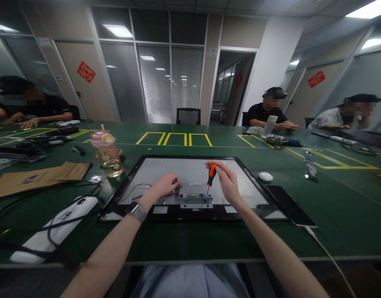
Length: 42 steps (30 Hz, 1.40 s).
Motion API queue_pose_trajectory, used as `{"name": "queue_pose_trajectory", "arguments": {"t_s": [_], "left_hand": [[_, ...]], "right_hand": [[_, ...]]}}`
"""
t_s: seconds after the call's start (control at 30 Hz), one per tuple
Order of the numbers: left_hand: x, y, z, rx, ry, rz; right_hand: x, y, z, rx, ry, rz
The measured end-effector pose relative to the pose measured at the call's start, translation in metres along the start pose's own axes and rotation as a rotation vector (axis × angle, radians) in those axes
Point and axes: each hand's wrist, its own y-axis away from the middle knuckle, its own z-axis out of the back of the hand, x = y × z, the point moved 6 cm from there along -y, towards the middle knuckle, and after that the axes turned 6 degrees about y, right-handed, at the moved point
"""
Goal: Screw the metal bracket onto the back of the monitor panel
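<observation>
Head view: right hand [229,182] grip pinching upright screwdriver [211,176]; left hand [165,185] flat beside.

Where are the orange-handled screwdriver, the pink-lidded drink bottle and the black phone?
orange-handled screwdriver [212,173]: head view, on its orange grip, held in the right hand.
pink-lidded drink bottle [107,155]: head view, on its clear patterned body.
black phone [289,204]: head view, on the middle of its dark screen.

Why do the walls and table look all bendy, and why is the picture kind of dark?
Head view: the wide lens bows the table edge and leans the walls. Head view: ceiling lights glare white while the green table stays dim. Head view: the right hand with its orange screwdriver and the left hand on the monitor back look sharp; other people's faces are blurred.
</observation>
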Motion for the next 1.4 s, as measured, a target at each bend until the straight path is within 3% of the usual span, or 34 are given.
{"name": "queue_pose_trajectory", "arguments": {"t_s": [0.17,0.33,0.57,0.73,0.93,1.13,1.4], "left_hand": [[0.0,-0.001,0.0,0.002,-0.001,0.005],[0.002,-0.003,-0.003,0.001,-0.004,0.004],[0.006,-0.003,-0.006,0.001,-0.006,-0.001],[0.007,-0.003,-0.006,0.002,-0.004,0.0],[0.006,-0.002,-0.004,-0.008,-0.003,-0.001],[0.005,-0.002,-0.004,-0.007,0.0,0.003],[0.003,-0.002,-0.003,0.001,-0.006,0.004]], "right_hand": [[0.007,0.001,0.003,-0.09,0.211,0.07],[0.008,0.001,0.007,-0.187,0.209,0.11],[0.002,0.0,0.004,-0.083,0.058,-0.039],[-0.002,-0.001,0.0,-0.037,-0.045,-0.039],[0.0,0.001,0.004,-0.084,0.08,-0.031],[-0.009,-0.001,0.003,-0.071,-0.02,-0.05],[0.004,0.001,0.005,-0.138,0.091,0.012]]}}
